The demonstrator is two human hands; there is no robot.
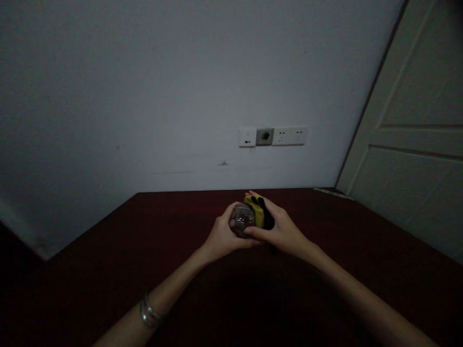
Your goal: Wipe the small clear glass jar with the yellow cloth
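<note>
Both hands meet over the middle of the dark red table. My left hand [223,234] is closed around a clear, shiny, rounded object [245,218], glass or plastic, whose kind I cannot make out. My right hand [284,226] grips a yellow and black piece [259,212], soft-looking like cloth, and presses it to the right side of the clear object. The right thumb lies across the front of the clear object. Dim light and the fingers hide where the two things join, if they do.
A dark red table [152,226] runs back to a pale wall [181,96]. White sockets [289,136] and a grey wall plate [265,137] sit low on the wall. A pale panelled door [415,144] stands at right. A thin strip [333,193] lies along the back right edge.
</note>
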